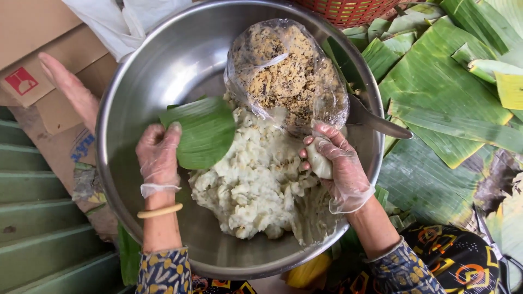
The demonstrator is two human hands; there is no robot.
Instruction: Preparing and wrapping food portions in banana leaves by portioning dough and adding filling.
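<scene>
- Inside the large steel bowl (pixel 163 60), a heap of pale, lumpy dough (pixel 250 179) lies across the middle and bottom; a clear plastic bag of crumbly brown filling (pixel 286 73) rests on its far side.
- Handling, as judged: the dough looks soft, moist and sticky, with no stiffness; it is best pinched off in small lumps and cupped in the palm, not gripped hard.
- Right hand (pixel 338 166), in a thin clear glove, is curled closed around a small lump of dough (pixel 318 162), fingers bent over it above the heap's right edge.
- Left hand (pixel 159 158), also gloved, holds a round-cut green leaf piece (pixel 201 130) by its left edge, thumb and fingers pinched on it. The leaf looks light, thin and pliable, and likely tears along its ribs; support from beneath is advisable.
- Spoon handle (pixel 381 124) juts over the bowl's right rim.
- Banana leaves (pixel 447 98) lie stacked to the right; another person's bare hand (pixel 71 90) rests on cardboard (pixel 32 49) at left.
</scene>
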